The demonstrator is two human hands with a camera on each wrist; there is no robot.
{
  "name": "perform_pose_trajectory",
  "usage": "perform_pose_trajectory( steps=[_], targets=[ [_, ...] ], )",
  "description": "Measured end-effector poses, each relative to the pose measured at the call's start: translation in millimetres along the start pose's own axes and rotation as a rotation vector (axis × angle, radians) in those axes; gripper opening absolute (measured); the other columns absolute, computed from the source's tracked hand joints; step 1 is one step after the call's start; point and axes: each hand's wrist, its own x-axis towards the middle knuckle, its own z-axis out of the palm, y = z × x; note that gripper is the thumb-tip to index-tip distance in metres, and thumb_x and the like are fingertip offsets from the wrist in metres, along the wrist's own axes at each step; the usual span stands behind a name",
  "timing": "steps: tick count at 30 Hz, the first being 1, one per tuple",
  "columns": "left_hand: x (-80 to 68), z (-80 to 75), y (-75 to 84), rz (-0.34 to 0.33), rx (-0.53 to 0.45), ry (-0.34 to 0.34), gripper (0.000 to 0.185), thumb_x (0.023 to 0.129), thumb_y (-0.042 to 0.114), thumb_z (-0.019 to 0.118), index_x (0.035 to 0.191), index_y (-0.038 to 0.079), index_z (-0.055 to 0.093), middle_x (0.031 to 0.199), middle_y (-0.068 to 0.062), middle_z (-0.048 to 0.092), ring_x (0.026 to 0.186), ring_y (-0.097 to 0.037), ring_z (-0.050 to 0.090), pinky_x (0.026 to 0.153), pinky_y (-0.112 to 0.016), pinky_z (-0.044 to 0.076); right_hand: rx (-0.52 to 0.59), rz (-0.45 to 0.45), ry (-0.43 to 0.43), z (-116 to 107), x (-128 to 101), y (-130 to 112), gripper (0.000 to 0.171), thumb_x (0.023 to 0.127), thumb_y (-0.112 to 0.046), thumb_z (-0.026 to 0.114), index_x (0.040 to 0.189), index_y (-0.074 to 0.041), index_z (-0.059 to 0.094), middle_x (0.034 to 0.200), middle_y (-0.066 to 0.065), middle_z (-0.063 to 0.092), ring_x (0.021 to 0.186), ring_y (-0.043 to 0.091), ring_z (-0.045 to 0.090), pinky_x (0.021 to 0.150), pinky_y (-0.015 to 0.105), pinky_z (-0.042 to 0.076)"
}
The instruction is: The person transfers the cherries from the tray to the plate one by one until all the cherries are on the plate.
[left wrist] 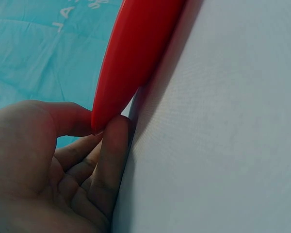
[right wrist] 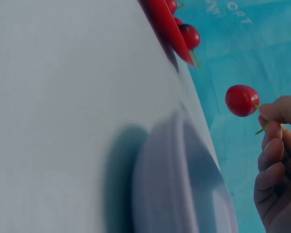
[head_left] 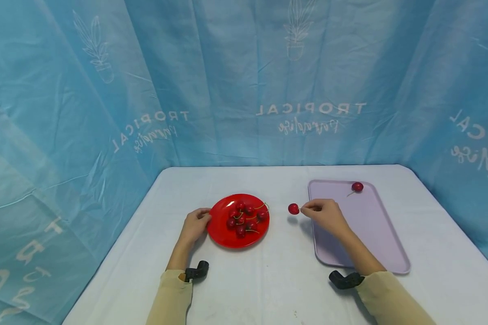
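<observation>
A red plate (head_left: 217,234) on the white table bears a heap of several dark red cherries (head_left: 241,231) with green stems. My left hand (head_left: 195,225) pinches the plate's left rim, thumb on top and fingers beneath, as the left wrist view shows. Between thumb and forefinger my right hand (head_left: 327,216) holds a single cherry (right wrist: 242,100) by its stem. That cherry hangs above the table, between the plate and the left edge of a pale purple tray (head_left: 374,225). Another cherry (head_left: 357,187) lies in the tray's far right corner.
The white table (head_left: 264,289) reaches back to a blue curtain (head_left: 236,81) with printed lettering, which also runs along both sides. A black wrist camera (head_left: 197,271) sits on the left wrist, another black camera (head_left: 345,280) on the right. The tray has a raised rim.
</observation>
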Motion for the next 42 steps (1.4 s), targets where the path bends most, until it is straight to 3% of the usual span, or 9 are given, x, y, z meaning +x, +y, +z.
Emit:
perform_pose_trajectory(
  steps=[28,42],
  targets=[
    [1.5,-3.4,9.4,0.001,0.024,0.003,0.032,0.094,0.017,0.055,0.121,0.003,0.063,0.111,-0.012,0.064,0.097,-0.025,0.059,0.081,-0.036,0.052,0.092,-0.098,-0.018,63.0,18.1,-31.0,0.007,0.087,-0.02,0.07,0.086,-0.016,0.075,0.075,-0.005,0.067,0.07,0.018,0.057,0.059,0.033,0.049],
    [-2.8,-1.2,5.5,-0.009,0.008,-0.002,0.032,0.095,0.018,0.055,0.121,0.003,0.063,0.111,-0.012,0.065,0.097,-0.024,0.06,0.08,-0.034,0.053,0.129,-0.072,-0.045,92.7,20.3,-48.2,0.005,0.086,-0.017,0.07,0.088,-0.016,0.075,0.077,-0.007,0.066,0.075,0.017,0.057,0.063,0.031,0.051]
  ],
)
